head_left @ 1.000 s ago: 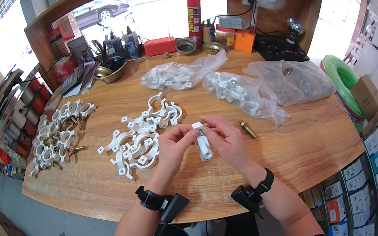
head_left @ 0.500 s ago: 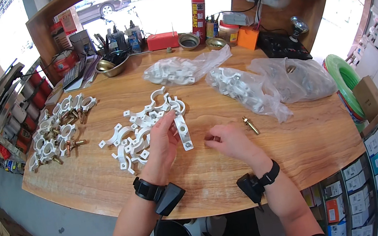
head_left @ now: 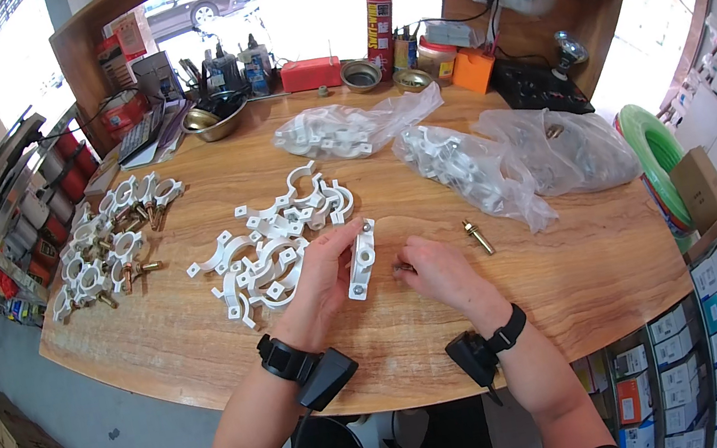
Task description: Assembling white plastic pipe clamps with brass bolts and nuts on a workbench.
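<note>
Pinches, in the left hand, a white clamp by its far portion, leaving its near end free of the fingers. Holds it at three o'clock from the palm, long axis running from one o'clock to seven, round boss at mid-length. Puts it in contact with the left hand, clearly the nearer, and apart from the right hand, between nine and ten o'clock from the fingertips there. Leaves a narrow strip of bare table between. Curls the right fingers inward, tips close together, with a dark speck at the tips; impossible to tell whether pinched there or merely shadow. Includes, at two o'clock from the right hand, an untouched brass-coloured bolt, long axis from eleven o'clock to five. Displays, at ten o'clock from the left hand, a heap of loose clamp halves; farther out, between nine and ten, a group of ring-shaped clamps with bolts attached. Shows, between twelve and one o'clock from the right hand, a clear bag of white parts.
</note>
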`<control>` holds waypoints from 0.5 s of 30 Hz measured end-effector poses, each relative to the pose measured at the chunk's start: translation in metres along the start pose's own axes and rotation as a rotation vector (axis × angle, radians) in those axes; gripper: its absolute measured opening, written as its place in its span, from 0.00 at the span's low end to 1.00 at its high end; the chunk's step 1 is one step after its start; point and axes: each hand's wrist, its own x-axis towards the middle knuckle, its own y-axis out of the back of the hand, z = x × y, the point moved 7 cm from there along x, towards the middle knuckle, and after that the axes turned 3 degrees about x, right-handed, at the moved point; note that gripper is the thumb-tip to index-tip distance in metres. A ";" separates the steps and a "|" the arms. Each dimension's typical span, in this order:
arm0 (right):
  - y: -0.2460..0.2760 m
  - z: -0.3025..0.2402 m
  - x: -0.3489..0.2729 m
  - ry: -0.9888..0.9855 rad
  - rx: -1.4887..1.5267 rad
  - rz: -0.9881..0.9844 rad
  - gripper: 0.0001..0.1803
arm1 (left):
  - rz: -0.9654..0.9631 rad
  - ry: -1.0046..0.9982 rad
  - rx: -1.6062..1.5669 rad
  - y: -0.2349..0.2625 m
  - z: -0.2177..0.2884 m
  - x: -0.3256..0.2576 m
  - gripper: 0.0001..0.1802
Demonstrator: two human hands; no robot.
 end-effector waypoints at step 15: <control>0.064 -0.039 -0.009 0.296 0.419 0.524 0.07 | -0.063 0.038 0.120 -0.013 -0.010 -0.005 0.09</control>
